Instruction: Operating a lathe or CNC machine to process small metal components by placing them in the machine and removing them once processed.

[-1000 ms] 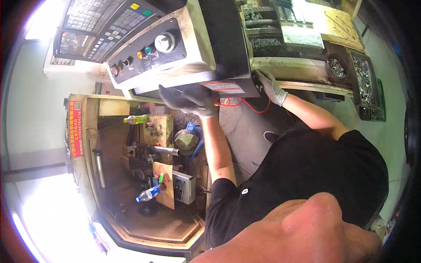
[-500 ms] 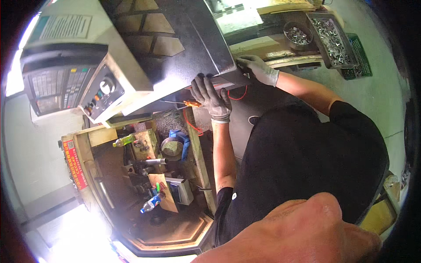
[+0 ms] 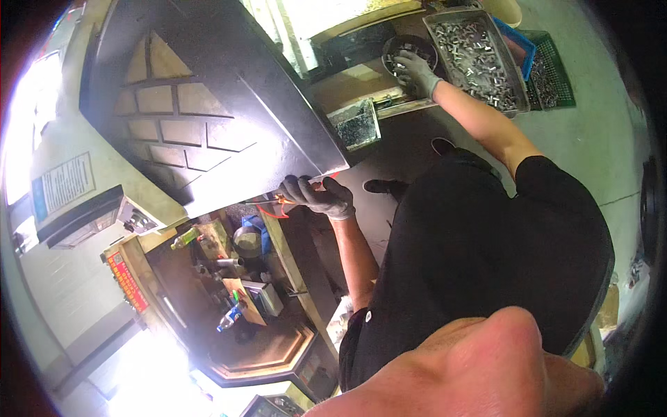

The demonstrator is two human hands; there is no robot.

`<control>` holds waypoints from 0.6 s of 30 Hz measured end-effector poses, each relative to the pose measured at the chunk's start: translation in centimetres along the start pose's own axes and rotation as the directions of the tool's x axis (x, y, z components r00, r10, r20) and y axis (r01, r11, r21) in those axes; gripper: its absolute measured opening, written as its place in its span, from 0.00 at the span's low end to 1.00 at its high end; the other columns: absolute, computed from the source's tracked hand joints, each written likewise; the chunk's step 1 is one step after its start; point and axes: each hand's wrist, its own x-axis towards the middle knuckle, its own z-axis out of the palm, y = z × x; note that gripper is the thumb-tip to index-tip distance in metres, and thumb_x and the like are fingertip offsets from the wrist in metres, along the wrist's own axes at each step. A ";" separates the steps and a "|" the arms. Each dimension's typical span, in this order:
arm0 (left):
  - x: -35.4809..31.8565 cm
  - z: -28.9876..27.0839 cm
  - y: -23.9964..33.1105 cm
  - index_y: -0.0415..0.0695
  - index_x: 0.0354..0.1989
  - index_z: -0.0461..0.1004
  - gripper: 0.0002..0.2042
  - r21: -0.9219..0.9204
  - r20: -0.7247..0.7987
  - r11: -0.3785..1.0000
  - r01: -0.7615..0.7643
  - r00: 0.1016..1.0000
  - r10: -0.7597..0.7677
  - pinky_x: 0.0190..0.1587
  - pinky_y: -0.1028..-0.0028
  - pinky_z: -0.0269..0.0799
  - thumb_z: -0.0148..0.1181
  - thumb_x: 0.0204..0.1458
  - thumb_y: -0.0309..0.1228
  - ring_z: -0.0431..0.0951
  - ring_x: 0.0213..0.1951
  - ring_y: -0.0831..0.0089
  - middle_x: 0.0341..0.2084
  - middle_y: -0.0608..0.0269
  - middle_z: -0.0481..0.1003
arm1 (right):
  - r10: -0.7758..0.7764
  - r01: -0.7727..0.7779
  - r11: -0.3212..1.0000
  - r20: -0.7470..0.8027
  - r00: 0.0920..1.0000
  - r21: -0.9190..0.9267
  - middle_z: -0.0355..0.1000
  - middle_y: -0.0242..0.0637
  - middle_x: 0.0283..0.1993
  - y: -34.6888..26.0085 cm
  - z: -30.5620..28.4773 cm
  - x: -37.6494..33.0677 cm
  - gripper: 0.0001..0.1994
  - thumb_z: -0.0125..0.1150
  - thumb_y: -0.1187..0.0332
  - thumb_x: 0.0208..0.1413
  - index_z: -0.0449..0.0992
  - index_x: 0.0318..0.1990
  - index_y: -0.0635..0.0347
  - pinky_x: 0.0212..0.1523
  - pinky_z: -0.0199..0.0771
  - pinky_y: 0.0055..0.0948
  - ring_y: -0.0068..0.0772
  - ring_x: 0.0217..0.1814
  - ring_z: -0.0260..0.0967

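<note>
At the round bowl (image 3: pixel 386 50): right hand (image 3: pixel 417 74), gloved, fingers reaching down to metal pieces (image 3: pixel 411 47) inside; can't tell if any are pinched. Tray (image 3: pixel 522 97) of similar pieces just beside bowl. Left hand (image 3: pixel 319 197), gloved, fingers bent, by door (image 3: pixel 229 87) corner, at orange-handled tool (image 3: pixel 281 199); can't tell if gripping it.

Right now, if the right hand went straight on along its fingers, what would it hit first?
Likely the metal parts in the round bowl: the right hand is already at its rim, fingers over the bowl. Depth is unclear; it may already touch them.
</note>
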 end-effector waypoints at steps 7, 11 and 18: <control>-0.8 0.4 4.7 0.39 0.58 0.57 0.21 0.100 0.078 0.995 0.000 0.997 -0.008 0.65 0.40 0.41 0.49 0.58 0.35 0.51 0.65 0.43 0.60 0.44 0.58 | -0.542 0.571 0.494 0.281 0.792 -0.656 0.71 0.43 0.56 -8.6 -6.6 0.3 0.24 0.59 0.55 0.55 0.71 0.56 0.54 0.57 0.67 0.34 0.42 0.55 0.69; 0.3 1.8 7.6 0.40 0.58 0.57 0.22 0.045 0.075 0.999 -0.020 0.997 0.016 0.65 0.40 0.39 0.50 0.57 0.33 0.49 0.66 0.44 0.61 0.45 0.57 | -0.631 0.332 -0.046 0.285 0.722 -0.942 0.60 0.41 0.65 -10.4 -13.6 4.4 0.26 0.54 0.54 0.55 0.64 0.62 0.43 0.63 0.61 0.40 0.49 0.64 0.59; 0.5 0.1 7.7 0.39 0.62 0.53 0.27 0.025 0.109 0.998 0.064 0.992 -0.067 0.65 0.41 0.39 0.52 0.55 0.32 0.48 0.67 0.42 0.63 0.42 0.55 | -0.336 0.061 -0.530 0.275 0.901 -0.846 0.46 0.36 0.72 -9.0 -9.9 3.6 0.30 0.51 0.61 0.53 0.56 0.66 0.35 0.64 0.51 0.61 0.52 0.70 0.50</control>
